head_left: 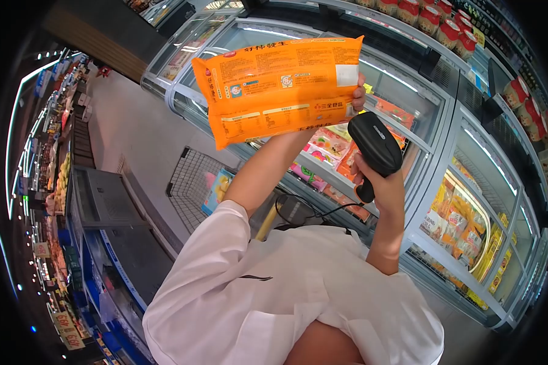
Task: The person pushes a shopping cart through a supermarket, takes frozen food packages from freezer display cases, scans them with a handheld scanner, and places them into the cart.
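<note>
An orange printed food bag [274, 91] is held up in front of me, its back with panels of text facing me. My left hand [360, 92] grips it from behind; only fingertips show at the bag's right edge, near a white label patch. My right hand [380, 185] is wrapped round the handle of a black handheld barcode scanner [376, 143]. The scanner's head is close to the bag's lower right corner. A black cable [323, 214] runs from the scanner's handle toward my waist.
Glass-topped chest freezers [432, 240] with bagged food stand in front and to the right. A wire shopping cart [192, 182] holds a blue and yellow package [218, 190]. Red-lidded jars [429, 19] line the shelf above. Stocked shelves and blue crates [112, 292] are at left.
</note>
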The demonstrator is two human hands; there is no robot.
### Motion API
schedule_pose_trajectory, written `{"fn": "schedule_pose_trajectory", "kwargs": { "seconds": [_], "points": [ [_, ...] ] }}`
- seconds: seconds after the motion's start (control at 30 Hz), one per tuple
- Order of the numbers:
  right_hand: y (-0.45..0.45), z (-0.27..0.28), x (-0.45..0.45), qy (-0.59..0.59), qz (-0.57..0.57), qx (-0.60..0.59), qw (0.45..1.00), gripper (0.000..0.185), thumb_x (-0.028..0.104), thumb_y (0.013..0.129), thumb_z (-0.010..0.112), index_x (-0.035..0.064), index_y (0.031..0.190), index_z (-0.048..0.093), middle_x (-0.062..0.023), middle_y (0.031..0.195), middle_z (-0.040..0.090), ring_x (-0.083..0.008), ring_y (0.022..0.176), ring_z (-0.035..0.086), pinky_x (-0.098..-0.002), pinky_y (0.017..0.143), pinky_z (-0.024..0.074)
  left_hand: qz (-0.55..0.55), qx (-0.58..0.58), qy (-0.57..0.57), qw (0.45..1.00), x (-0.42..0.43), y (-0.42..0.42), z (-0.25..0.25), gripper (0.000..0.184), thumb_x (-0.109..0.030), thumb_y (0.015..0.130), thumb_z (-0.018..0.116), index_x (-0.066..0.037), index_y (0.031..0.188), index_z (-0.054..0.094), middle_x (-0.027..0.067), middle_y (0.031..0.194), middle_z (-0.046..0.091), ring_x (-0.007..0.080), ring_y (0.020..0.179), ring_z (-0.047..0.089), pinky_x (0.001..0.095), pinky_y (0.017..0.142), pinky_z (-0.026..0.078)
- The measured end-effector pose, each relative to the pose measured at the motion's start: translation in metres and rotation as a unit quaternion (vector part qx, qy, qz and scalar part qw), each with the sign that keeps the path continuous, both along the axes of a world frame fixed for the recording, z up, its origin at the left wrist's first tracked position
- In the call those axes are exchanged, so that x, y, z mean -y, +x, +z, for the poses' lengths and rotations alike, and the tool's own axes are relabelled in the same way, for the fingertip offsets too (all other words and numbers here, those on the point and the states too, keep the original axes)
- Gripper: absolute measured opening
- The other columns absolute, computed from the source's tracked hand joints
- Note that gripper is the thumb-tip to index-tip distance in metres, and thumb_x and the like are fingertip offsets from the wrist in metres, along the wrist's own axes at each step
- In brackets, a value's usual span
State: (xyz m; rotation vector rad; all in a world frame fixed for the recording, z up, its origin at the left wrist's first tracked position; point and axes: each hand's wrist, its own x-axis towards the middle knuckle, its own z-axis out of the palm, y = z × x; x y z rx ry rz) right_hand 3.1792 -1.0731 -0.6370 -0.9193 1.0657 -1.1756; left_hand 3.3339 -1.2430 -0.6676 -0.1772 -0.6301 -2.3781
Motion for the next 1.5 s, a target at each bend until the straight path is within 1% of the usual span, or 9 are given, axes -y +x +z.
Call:
{"fn": "schedule_pose_trajectory", "kwargs": {
  "seconds": [0.3,0.5,0.57,0.7,0.83,0.87,1.27,1.4,1.5],
  "points": [
    [-0.009,-0.063,-0.002,0.003,-0.138,0.010,0.990,0.024,0.003,0.080,0.076,0.0026,0.101,0.064,-0.0036,0.085,0.066,-0.0120,0.081,0.066,-0.0268,0.073,0.0523,-0.061,0.158,0.047,0.984,0.009,0.047,-0.128,0.052,-0.052,0.094,0.052,-0.004,0.114,0.058,0.0097,0.085,0.057,0.0217,0.080,0.058,0.0368,0.070,0.050],
    [-0.009,-0.127,-0.007,0.039,-0.165,0.176,0.970,0.042,0.011,0.082,0.077,0.0044,0.121,0.061,-0.0078,0.110,0.067,-0.0125,0.095,0.064,-0.0297,0.085,0.0523,0.185,0.437,0.128,0.871,0.004,0.064,-0.199,0.050,-0.045,0.094,0.058,0.002,0.111,0.061,0.0110,0.090,0.062,0.0200,0.080,0.063,0.0351,0.068,0.052],
    [-0.014,-0.141,-0.006,0.084,-0.166,0.259,0.948,0.046,0.009,0.084,0.076,0.0041,0.125,0.057,-0.0095,0.114,0.065,-0.0161,0.099,0.065,-0.0332,0.090,0.0537,0.211,0.709,0.015,0.672,0.023,0.050,-0.225,0.052,-0.049,0.092,0.061,0.000,0.110,0.067,0.0117,0.099,0.067,0.0156,0.083,0.064,0.0323,0.071,0.051],
    [-0.038,-0.172,0.010,0.176,-0.238,0.181,0.938,0.026,0.010,0.085,0.075,0.0078,0.107,0.060,-0.0007,0.094,0.060,-0.0123,0.092,0.063,-0.0323,0.080,0.0563,0.165,0.851,-0.144,0.477,0.041,0.038,-0.274,0.075,-0.068,0.088,0.051,0.002,0.107,0.070,0.0198,0.101,0.070,0.0312,0.092,0.065,0.0383,0.085,0.047],
    [-0.081,-0.226,0.032,0.301,-0.213,-0.005,0.929,0.024,0.009,0.079,0.077,0.0072,0.097,0.061,-0.0004,0.085,0.058,-0.0121,0.080,0.057,-0.0317,0.068,0.0482,0.069,0.882,-0.208,0.418,0.063,0.027,-0.355,0.081,-0.072,0.087,0.045,0.002,0.113,0.066,0.0265,0.112,0.066,0.0403,0.111,0.060,0.0422,0.095,0.045],
    [-0.091,-0.247,0.038,0.310,-0.230,0.001,0.922,0.019,0.008,0.076,0.077,0.0053,0.086,0.061,-0.0015,0.076,0.057,-0.0119,0.064,0.055,-0.0312,0.054,0.0446,0.066,0.882,-0.221,0.412,0.064,0.014,-0.365,0.079,-0.069,0.086,0.049,0.002,0.117,0.064,0.0295,0.116,0.063,0.0414,0.116,0.057,0.0431,0.097,0.045],
    [-0.223,-0.427,0.131,0.352,-0.256,-0.108,0.894,0.018,0.010,0.076,0.078,0.0033,0.090,0.067,-0.0058,0.090,0.068,-0.0156,0.081,0.063,-0.0318,0.074,0.0489,-0.003,0.751,-0.289,0.593,0.131,-0.112,-0.468,0.054,-0.033,0.083,0.070,-0.001,0.124,0.057,0.0237,0.116,0.064,0.0383,0.108,0.062,0.0454,0.093,0.048],
    [-0.225,-0.461,0.147,0.378,-0.224,-0.121,0.890,0.018,0.009,0.074,0.077,0.0049,0.090,0.068,-0.0046,0.090,0.067,-0.0151,0.083,0.062,-0.0320,0.075,0.0477,0.060,0.795,-0.372,0.475,0.109,-0.123,-0.456,0.064,-0.022,0.080,0.071,-0.003,0.135,0.047,0.0247,0.117,0.063,0.0400,0.110,0.060,0.0469,0.095,0.048],
    [-0.215,-0.494,0.138,0.367,-0.258,-0.160,0.879,0.021,0.008,0.072,0.077,0.0044,0.090,0.067,-0.0041,0.090,0.067,-0.0149,0.080,0.062,-0.0328,0.073,0.0478,0.038,0.761,-0.380,0.524,0.079,-0.113,-0.472,0.065,-0.022,0.080,0.071,-0.003,0.136,0.047,0.0245,0.117,0.063,0.0381,0.113,0.059,0.0462,0.097,0.047]
  ]
}}
